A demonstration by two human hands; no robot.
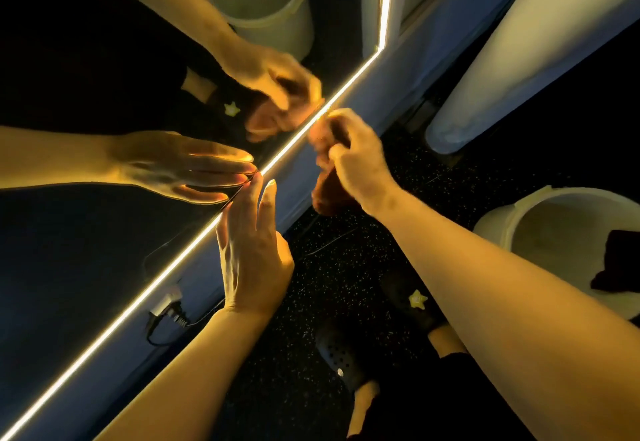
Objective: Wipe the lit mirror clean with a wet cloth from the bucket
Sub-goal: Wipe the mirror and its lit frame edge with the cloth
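Blurring cloth (pixel 327 177) in right hand (pixel 356 160), bucket (pixel 540 212) rim cut off.

Both bare forearms reach forward. The left hand (pixel 252 253) is held flat and upright, fingers straight and close together, fingertips (pixel 268 186) pointing ahead. The right hand (pixel 353 160) is curled into a fist, knuckles up, wrist bent slightly downward.

glossy mirror (pixel 86 77), matt plastic bucket (pixel 502 222)
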